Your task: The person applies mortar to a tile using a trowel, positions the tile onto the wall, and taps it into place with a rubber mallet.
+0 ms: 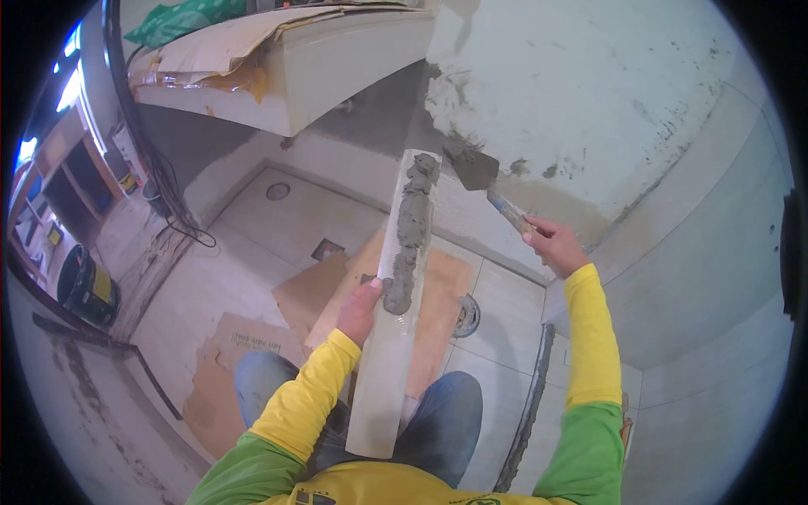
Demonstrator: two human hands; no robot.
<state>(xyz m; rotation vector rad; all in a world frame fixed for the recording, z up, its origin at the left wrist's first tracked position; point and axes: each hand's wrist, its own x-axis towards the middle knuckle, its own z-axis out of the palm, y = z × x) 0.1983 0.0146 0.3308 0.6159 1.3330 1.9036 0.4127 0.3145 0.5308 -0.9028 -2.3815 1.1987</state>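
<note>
My left hand (359, 311) grips the left edge of a long, narrow pale tile strip (380, 379), which stands slanted between my knees. Grey mortar (411, 231) lies in a thick, lumpy band along the strip's upper half. My right hand (557, 246) is closed round the handle of a pointed trowel (476, 171). The trowel's blade is just right of the strip's top end, in front of the lower wall, with its tip to the upper left. Whether the blade touches the wall I cannot tell.
A cardboard-covered white ledge (337, 63) juts out at the upper left. Cardboard (252, 341) and a brownish board (450, 278) lie on the tiled floor (286, 210). A black bucket (88, 288) stands far left. Smeared mortar marks the wall (581, 93).
</note>
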